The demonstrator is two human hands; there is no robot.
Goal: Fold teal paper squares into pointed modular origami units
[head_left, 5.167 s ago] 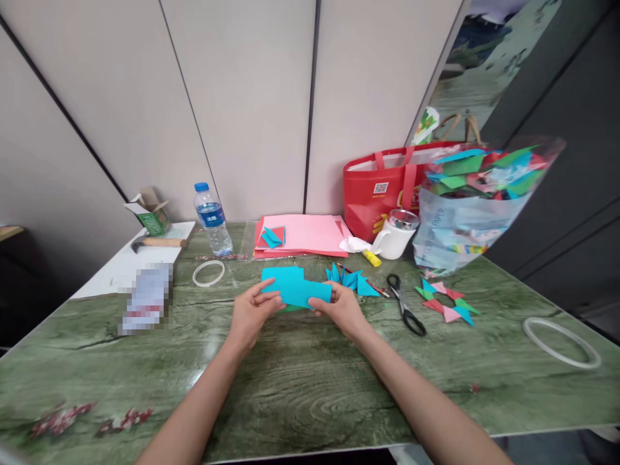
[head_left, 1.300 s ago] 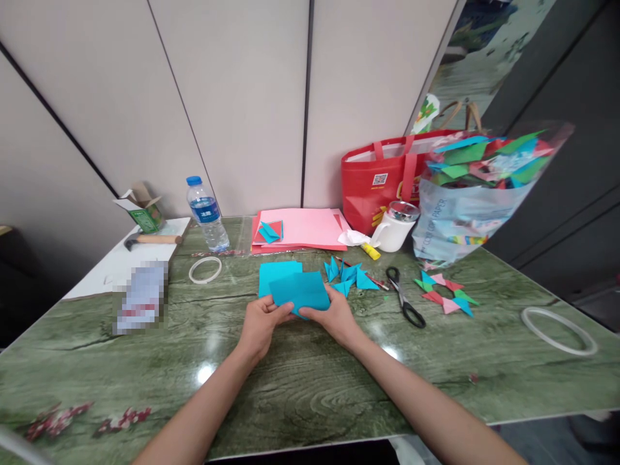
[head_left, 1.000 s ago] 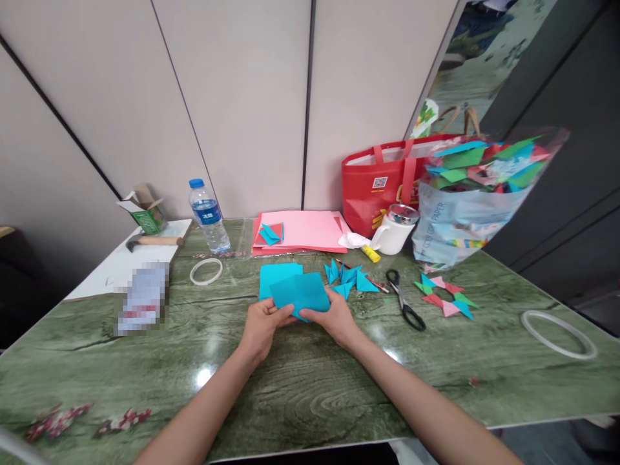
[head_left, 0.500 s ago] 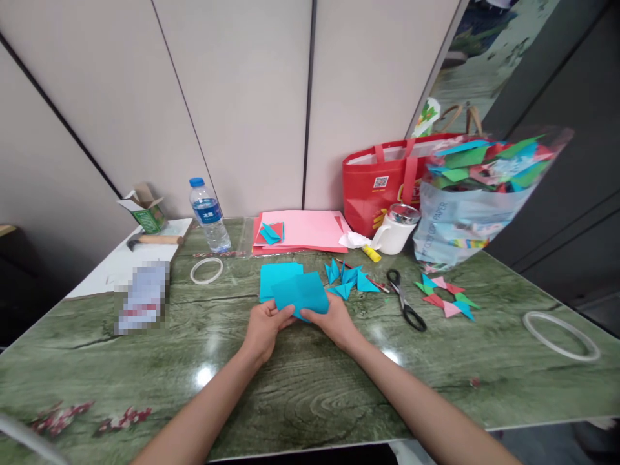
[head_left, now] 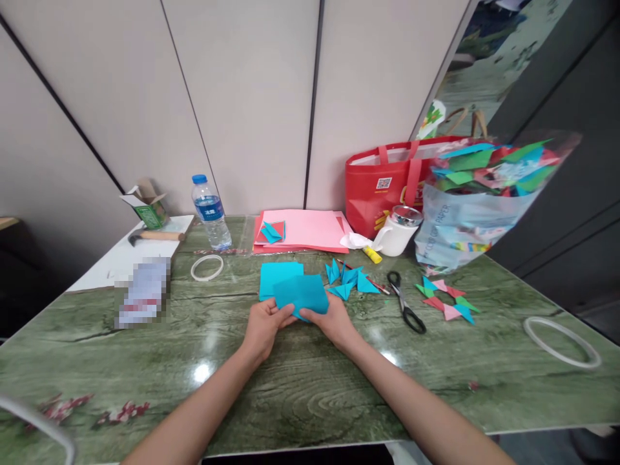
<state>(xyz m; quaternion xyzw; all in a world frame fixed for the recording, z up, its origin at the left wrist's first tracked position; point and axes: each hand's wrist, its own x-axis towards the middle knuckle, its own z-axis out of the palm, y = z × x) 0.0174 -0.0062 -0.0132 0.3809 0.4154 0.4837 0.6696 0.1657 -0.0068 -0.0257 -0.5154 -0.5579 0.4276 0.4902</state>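
Observation:
A blue paper sheet (head_left: 303,292) is held between both hands near the middle of the table. My left hand (head_left: 264,326) pinches its lower left edge with thumb and fingers. At the lower right edge, my right hand (head_left: 334,321) grips it the same way, thumb on top. Just behind, partly covered by the sheet, lies a stack of blue paper (head_left: 271,276). Several folded blue paper pieces (head_left: 349,276) are scattered to the right of the sheet. Farther right, a ring of folded coloured pieces (head_left: 449,300) rests on the table.
Black scissors (head_left: 405,302) lie right of the folded pieces. Behind stand a water bottle (head_left: 212,214), pink paper (head_left: 310,227), a white mug (head_left: 397,232), a red bag (head_left: 371,187) and a plastic bag of folded pieces (head_left: 469,219). A hammer (head_left: 157,235) lies at the left.
The camera view has shifted slightly. The held blue sheet is tilted a little differently, its top edge now more level; both hands keep their hold on it.

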